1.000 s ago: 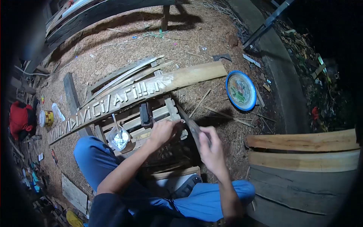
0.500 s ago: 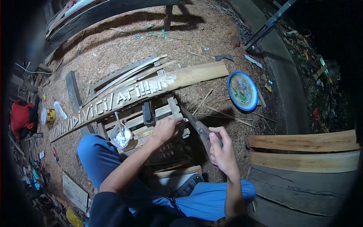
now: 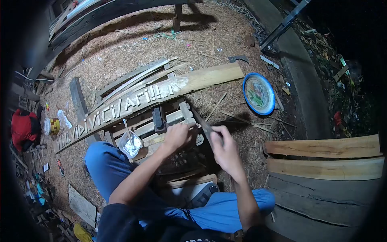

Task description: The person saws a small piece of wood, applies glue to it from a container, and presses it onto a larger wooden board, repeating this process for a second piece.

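My left hand (image 3: 176, 136) is closed at the end of a small slatted wooden stand, over a pale wood piece (image 3: 186, 112); its fingertips are partly hidden. My right hand (image 3: 225, 151) grips a long dark blade (image 3: 204, 125) that narrows toward its far end. Its handle is covered, so I cannot tell whether it is a saw or a knife. The blade lies against the right side of the pale piece. Just beyond my left hand a black block-shaped tool (image 3: 157, 118) rests on the slats. A plastic tub (image 3: 130, 146) of white paste with a stick stands left of it.
A long board (image 3: 213, 77) with raised carved letters lies across the stand. Beyond it are loose strips (image 3: 133, 82). A blue-rimmed tray (image 3: 244, 89) sits to the right, above thick planks (image 3: 322, 167). A striped can (image 3: 51, 126) stands at left on ground strewn with shavings.
My right hand has moved forward and left with the blade, and its fingers have closed more. My left hand has barely moved.
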Demonstrator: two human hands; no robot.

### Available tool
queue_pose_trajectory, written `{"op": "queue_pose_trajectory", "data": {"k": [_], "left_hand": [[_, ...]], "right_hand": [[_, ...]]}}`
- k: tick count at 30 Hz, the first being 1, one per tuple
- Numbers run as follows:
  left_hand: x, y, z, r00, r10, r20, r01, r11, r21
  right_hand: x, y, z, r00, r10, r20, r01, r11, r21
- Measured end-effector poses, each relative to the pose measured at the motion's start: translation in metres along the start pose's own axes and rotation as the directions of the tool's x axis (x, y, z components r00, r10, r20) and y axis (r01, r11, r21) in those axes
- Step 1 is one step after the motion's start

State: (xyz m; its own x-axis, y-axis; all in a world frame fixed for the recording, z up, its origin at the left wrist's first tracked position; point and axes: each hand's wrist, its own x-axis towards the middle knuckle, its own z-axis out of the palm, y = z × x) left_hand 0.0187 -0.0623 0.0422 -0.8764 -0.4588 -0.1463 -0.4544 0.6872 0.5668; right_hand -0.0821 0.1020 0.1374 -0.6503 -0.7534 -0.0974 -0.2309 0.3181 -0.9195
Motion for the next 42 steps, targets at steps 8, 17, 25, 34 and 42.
{"op": "queue_pose_trajectory", "data": {"k": [8,17,25,34,42], "left_hand": [[0.001,0.0,-0.003,0.997,-0.05,0.066,0.055,0.996,-0.071],[-0.002,0.001,0.007,1.0,0.008,-0.025,-0.01,0.998,-0.063],[-0.001,0.002,0.003,1.0,0.008,-0.003,-0.009,0.998,-0.059],[0.003,-0.004,0.006,0.999,-0.018,0.034,0.017,1.0,0.011],[0.001,0.006,-0.001,0.995,-0.054,0.082,0.055,0.999,-0.002]], "right_hand": [[-0.002,0.008,0.003,0.999,-0.02,-0.039,0.02,1.0,0.018],[-0.025,0.014,-0.014,0.997,0.069,0.042,-0.073,0.992,0.106],[-0.016,0.004,-0.016,0.991,0.134,0.025,-0.136,0.988,0.078],[-0.012,0.018,-0.006,1.0,0.021,0.021,-0.024,0.993,0.115],[-0.006,0.027,0.003,0.998,0.063,-0.014,-0.062,0.995,0.078]]}}
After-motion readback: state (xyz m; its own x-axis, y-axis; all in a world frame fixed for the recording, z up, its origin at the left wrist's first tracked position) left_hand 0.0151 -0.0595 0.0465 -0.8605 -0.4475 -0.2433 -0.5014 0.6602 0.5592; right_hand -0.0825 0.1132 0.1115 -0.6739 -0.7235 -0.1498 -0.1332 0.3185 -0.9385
